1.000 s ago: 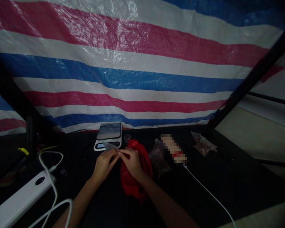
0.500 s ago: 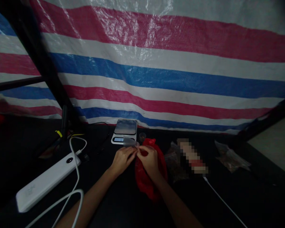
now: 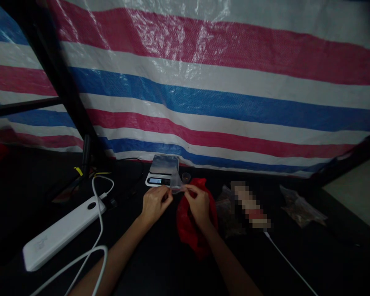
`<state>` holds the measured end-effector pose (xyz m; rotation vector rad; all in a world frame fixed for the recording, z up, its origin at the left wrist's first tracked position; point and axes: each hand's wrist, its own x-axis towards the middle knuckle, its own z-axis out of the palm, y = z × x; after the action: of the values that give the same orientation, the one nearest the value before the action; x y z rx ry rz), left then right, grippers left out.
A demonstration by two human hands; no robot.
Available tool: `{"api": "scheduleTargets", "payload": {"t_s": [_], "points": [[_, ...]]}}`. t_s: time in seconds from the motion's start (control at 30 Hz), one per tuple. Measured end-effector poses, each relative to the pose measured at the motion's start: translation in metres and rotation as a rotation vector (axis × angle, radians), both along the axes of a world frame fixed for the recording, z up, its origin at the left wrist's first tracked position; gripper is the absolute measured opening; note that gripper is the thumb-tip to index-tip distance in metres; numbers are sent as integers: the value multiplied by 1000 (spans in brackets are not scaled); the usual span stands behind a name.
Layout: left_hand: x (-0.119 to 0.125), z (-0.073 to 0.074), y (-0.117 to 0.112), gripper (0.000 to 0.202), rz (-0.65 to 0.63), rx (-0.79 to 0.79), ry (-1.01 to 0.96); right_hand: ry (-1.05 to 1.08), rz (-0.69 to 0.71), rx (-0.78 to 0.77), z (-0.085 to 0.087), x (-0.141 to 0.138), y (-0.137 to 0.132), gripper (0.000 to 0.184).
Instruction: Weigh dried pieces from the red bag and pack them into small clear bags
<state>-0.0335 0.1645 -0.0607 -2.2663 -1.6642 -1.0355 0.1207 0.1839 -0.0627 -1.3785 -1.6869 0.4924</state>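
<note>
My left hand [image 3: 154, 202] and my right hand [image 3: 198, 202] are both pinched on a small clear plastic bag [image 3: 176, 183], held between them just above the dark table. The bag hangs in front of a small digital scale [image 3: 163, 169] with a lit display. Under my right hand lies a red plastic bag [image 3: 191, 230], crumpled on the table. A tiny clear cup [image 3: 186, 177] stands beside the scale on its right.
A white power bank [image 3: 61, 230] with a white cable [image 3: 98, 213] lies at the left. Clear bags of brownish stuff [image 3: 300, 207] lie at the right, near a blurred object [image 3: 249, 204] with a white cable. A striped tarp [image 3: 203, 90] walls the back, with black frame poles [image 3: 64, 86].
The view swung left and then steadied. My hands have moved slightly apart, spreading the small clear bag between them in front of the scale.
</note>
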Motion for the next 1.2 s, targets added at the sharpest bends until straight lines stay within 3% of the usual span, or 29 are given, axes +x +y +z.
{"api": "scheduleTargets", "payload": {"t_s": [0.23,0.43,0.53,0.67,0.9,1.07,1.2], "points": [[3,-4,2,13,21,-116,60,-138,146,118,8,-7,-9,9],[6,-6,0,29,49,75,92,-144,37,95,6,-4,-7,10],[6,2,-3,35,-43,102,160,-97,33,50,4,-1,-2,11],[8,9,-4,41,-240,-21,274,12,108,-9,-1,2,3,15],[4,4,4,55,-217,-27,298,212,241,-89,-4,3,6,17],[0,5,4,59,-245,7,322,303,268,-128,-5,4,8,18],[-2,5,3,58,-191,26,304,335,276,-123,-6,3,6,18]]}}
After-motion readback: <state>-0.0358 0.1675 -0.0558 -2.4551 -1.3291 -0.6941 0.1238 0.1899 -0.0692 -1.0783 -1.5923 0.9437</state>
